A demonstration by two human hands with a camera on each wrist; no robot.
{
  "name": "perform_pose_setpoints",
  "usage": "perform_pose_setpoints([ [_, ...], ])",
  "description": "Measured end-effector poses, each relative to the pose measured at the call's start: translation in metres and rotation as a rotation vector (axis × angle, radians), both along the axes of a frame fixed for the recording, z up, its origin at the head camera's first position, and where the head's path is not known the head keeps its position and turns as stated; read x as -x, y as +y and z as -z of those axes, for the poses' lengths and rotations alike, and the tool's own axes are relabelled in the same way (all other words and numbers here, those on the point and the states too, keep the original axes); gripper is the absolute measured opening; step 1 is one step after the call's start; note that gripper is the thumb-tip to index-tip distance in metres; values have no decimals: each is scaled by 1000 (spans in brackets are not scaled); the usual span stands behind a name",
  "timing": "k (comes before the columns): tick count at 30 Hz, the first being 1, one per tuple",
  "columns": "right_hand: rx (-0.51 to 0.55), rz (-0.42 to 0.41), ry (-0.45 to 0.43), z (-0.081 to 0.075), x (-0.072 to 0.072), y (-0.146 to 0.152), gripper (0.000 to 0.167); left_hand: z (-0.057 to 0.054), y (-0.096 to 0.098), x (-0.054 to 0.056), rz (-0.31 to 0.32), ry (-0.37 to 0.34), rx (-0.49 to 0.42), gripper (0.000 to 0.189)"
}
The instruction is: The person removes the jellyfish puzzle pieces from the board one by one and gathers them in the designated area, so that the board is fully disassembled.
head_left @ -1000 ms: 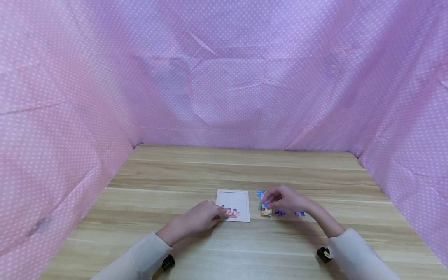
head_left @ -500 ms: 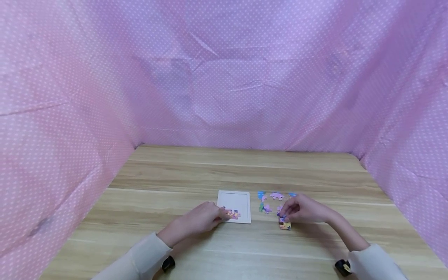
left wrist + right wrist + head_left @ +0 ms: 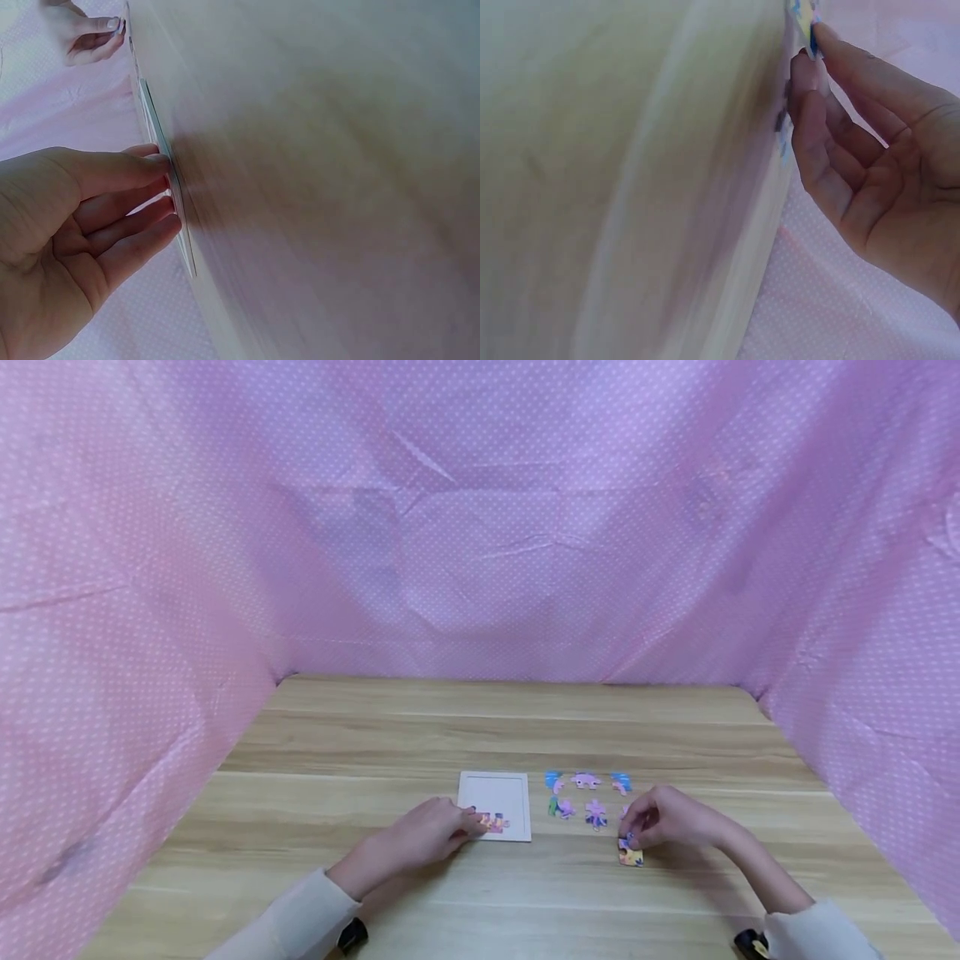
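Note:
My left hand [image 3: 431, 837] rests at the lower left corner of a white puzzle tray [image 3: 491, 792], its fingertips touching the tray and the joined jigsaw pieces [image 3: 495, 823] along the bottom. In the left wrist view, the thumb and fingers of my left hand [image 3: 94, 217] meet the thin tray [image 3: 152, 112]. Off to the right, my right hand [image 3: 671, 818] pinches a yellow and purple jigsaw piece [image 3: 631, 855] between thumb and fingers. The right wrist view shows that jigsaw piece [image 3: 805, 26] tilted at the fingertips. The left fingers partly hide the joined pieces.
Several loose jigsaw pieces lie in rows right of the tray, among them a pink one with eyes [image 3: 586, 781], a pink and purple one [image 3: 596, 814] and a blue-cornered one [image 3: 553, 780]. Pink dotted cloth [image 3: 480, 568] surrounds the wooden table [image 3: 360, 735].
My right hand has moved right and toward me with the yellow and purple piece, uncovering the loose pieces behind it. The left hand stays at the tray.

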State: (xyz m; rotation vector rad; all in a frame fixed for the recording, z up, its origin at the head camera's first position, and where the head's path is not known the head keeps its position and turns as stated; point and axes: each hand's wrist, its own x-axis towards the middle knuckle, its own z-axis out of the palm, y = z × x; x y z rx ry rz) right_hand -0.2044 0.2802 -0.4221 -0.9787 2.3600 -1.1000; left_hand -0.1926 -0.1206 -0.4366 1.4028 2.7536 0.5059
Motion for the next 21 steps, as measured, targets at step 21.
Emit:
perform_pose_setpoints([
  [21, -81, 80, 15, -2, -1, -1, 5, -1, 1, -1, -3, 6, 11, 20],
])
